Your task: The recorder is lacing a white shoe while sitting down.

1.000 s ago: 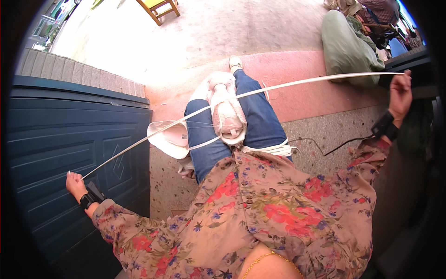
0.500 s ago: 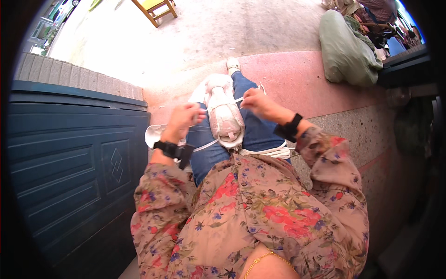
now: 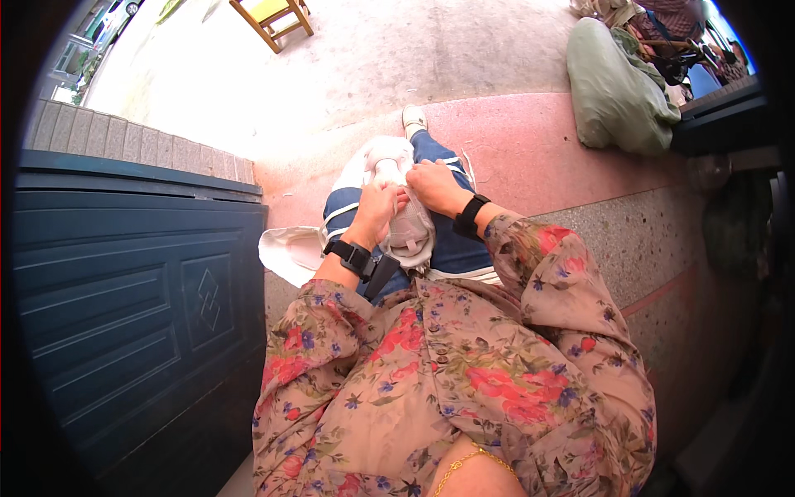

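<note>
A white shoe (image 3: 411, 235) lies between my thighs, its heel end towards me and its front part largely behind my hands. My left hand (image 3: 379, 211) is closed over the left side of the shoe, fingertips pinched. Close beside it my right hand (image 3: 435, 185) is closed too, knuckles up, over the shoe's upper right. White shoelace (image 3: 342, 212) loops over my left thigh towards my left hand, and another stretch of lace curves beyond my right hand. The pinched fingertips mostly hide the lace between them.
A second white shoe or shoe part (image 3: 290, 251) sits by my left thigh. A blue panelled door (image 3: 132, 290) stands close on the left. Ahead right is a bulky green sack (image 3: 617, 91); a wooden stool (image 3: 273, 23) stands far ahead on pale ground.
My hands were apart, with lace stretched out to either side. Now they have come together over the shoe, the left moving right and the right moving left.
</note>
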`<state>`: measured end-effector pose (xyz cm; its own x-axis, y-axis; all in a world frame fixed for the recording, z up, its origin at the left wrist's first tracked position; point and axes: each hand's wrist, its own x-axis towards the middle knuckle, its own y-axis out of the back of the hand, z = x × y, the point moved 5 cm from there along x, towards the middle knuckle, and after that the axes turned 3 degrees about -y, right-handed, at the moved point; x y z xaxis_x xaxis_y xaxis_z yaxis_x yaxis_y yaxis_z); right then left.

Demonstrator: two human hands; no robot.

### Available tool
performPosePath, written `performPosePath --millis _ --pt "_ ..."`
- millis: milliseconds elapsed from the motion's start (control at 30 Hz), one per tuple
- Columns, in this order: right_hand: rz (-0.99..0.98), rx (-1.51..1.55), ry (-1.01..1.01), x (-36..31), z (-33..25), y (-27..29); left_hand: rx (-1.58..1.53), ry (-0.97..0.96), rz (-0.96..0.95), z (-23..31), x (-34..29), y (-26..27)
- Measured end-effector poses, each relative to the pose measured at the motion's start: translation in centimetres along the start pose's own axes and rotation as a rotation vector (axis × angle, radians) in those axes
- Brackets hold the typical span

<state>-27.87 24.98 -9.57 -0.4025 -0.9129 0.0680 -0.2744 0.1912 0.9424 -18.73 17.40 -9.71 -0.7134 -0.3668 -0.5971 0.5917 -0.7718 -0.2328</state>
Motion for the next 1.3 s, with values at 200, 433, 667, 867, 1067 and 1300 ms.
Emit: performPosePath --millis 200,433,667,867,1067,1300 --pt "-0.053 -0.169 0.178 1.0 -1.0 0.5 0.021 -0.057 -0.071 -0.5 0.1 0.0" --pt "-0.104 -0.104 0.231 1.9 -1.5 0.5 0.047 -0.112 -0.033 -1.0 -0.1 0.3" --pt "-0.105 0.144 -0.055 -0.1 1.2 -0.4 0.539 -0.233 0.284 2.1 -1.2 1.6" --pt "-0.222 -0.022 0.072 -0.3 -0.3 0.6 1.193 -0.373 0.114 0.9 0.5 0.0" --pt "-0.396 0.046 0.132 0.2 0.2 0.1 1.507 -0.353 0.197 1.7 0.3 -1.2" --pt "-0.342 0.219 0.092 -0.3 0.6 0.0 1.553 -0.419 0.178 0.3 0.0 -1.9"
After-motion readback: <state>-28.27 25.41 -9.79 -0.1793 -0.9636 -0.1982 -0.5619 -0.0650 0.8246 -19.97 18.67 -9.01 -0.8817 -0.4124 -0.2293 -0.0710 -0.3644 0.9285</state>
